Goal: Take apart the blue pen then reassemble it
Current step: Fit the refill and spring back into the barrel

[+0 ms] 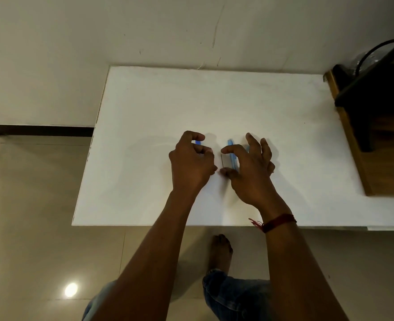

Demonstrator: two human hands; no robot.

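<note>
The blue pen lies in pieces on the white table [145,107]. My left hand [191,163] is curled, with a small blue pen part [198,142] showing between its index finger and thumb. My right hand [249,165] hovers with fingers spread over the light blue pen barrel [231,151], which lies pointing away from me and is partly hidden under the fingers. A thin dark refill [221,160] lies just left of the barrel, between my right index fingertip and thumb tip; I cannot tell whether they touch it.
A dark wooden piece of furniture [376,126] with a black cable stands at the table's right edge. The wall runs right behind the table. My bare foot [221,251] and jeans show on the tiled floor below the table's near edge.
</note>
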